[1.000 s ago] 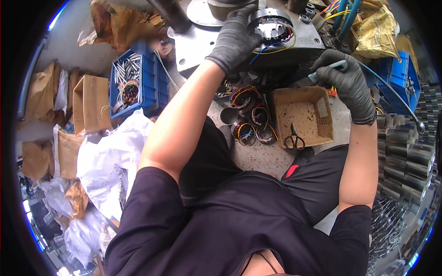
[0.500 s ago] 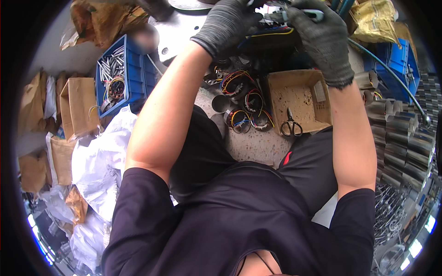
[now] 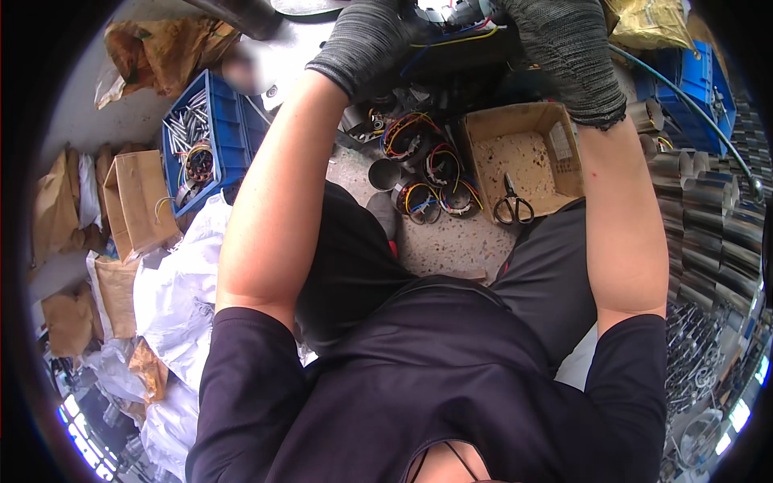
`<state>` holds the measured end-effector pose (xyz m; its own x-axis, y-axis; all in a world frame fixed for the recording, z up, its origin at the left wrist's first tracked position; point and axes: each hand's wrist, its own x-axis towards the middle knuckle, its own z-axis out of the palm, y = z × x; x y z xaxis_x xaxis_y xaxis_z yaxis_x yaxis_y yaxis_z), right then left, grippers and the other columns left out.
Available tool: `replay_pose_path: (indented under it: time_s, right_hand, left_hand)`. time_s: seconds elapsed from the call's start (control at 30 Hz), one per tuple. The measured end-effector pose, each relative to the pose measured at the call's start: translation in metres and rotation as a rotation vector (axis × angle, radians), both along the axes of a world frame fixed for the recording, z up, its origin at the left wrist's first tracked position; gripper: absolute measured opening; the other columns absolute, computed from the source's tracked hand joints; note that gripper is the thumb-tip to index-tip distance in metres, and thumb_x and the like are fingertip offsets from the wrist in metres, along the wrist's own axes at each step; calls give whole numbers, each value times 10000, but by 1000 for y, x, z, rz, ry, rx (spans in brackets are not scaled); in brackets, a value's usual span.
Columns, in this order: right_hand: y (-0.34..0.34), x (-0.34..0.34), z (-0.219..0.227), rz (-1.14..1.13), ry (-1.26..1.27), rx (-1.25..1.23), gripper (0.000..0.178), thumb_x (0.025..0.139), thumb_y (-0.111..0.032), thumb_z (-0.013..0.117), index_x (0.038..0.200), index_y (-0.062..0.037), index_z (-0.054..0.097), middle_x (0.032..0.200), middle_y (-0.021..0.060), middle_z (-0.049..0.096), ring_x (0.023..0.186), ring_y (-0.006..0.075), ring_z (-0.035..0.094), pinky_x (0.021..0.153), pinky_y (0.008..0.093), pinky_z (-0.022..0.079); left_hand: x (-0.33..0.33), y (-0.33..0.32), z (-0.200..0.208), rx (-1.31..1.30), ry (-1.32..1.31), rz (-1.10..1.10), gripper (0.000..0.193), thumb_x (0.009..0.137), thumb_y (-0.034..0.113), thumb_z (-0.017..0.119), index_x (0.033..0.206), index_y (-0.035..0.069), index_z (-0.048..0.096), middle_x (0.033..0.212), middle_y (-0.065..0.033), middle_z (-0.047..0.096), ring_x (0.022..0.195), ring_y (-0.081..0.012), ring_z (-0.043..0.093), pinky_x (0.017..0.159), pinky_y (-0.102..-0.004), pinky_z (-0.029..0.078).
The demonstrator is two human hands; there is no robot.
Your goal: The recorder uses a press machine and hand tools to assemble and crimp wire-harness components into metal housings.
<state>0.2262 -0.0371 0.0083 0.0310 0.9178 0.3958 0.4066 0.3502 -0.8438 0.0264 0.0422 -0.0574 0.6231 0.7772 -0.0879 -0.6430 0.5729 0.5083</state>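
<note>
My left hand (image 3: pixel 366 40), in a dark grey knitted glove, reaches to the top edge at the left of a motor part with white and metal pieces (image 3: pixel 455 14). Blue and yellow wires (image 3: pixel 467 38) trail below that part. On its other side is my right hand (image 3: pixel 568 52), gloved alike and somewhat smeared by motion. The fingers of both hands are cut off by the top edge or blurred, so what they grip cannot be made out. Below the hands, several round wire-wound motor stators (image 3: pixel 439 165) with coloured leads lie on the floor.
A cardboard box (image 3: pixel 527 149) holds black-handled scissors (image 3: pixel 513 208) at its near edge. A blue crate (image 3: pixel 229 121) with metal shafts stands left, near white sacks (image 3: pixel 177 298). Stacked metal cylinders (image 3: pixel 692 217) and a blue bin (image 3: pixel 696 92) are on the right; a hose (image 3: pixel 684 92) runs there.
Both my hands have moved slightly upward and outward, their fingers leaving the picture. The tool with a teal handle seen earlier in my right hand no longer shows.
</note>
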Motion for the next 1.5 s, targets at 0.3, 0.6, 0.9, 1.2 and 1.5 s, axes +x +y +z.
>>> replay_pose_path:
  time_s: [0.3,0.6,0.9,1.2,1.5]
  right_hand:
    - [-4,13,-7,77,59,-7,106,890,-112,719,938,-19,703,772,87,706,697,136,665,620,302,524]
    - [-29,64,-4,150,370,-292,186,974,-212,722,1126,-106,712,990,85,749,892,167,753,710,268,632]
    - [-44,81,-14,162,308,-238,267,1009,-198,680,1211,-23,681,1201,156,720,1014,225,737,898,360,608]
    - [-56,85,4,107,345,-237,220,1002,-156,674,1178,-30,711,975,99,768,837,155,747,707,258,604]
    - [-60,91,1,134,362,-235,270,993,-162,685,1205,5,686,1178,126,713,981,197,735,804,303,635]
  left_hand:
    - [-1,-13,2,1040,1066,347,1002,791,-95,772,1628,74,249,1520,-133,467,1376,-243,469,1151,-345,414]
    - [-9,-17,19,574,848,266,903,769,-78,771,1557,-11,334,1406,-108,589,1291,-222,567,1095,-351,482]
    - [-18,4,3,333,781,310,655,798,-77,693,1432,20,556,1150,-129,718,1006,-203,718,860,-375,639]
    - [-24,4,8,332,460,151,540,840,31,658,1379,44,617,1098,-77,752,873,-142,726,782,-243,580]
    - [-8,-1,13,799,1032,486,522,817,49,673,1337,43,625,1112,-106,729,975,-172,674,881,-324,565]
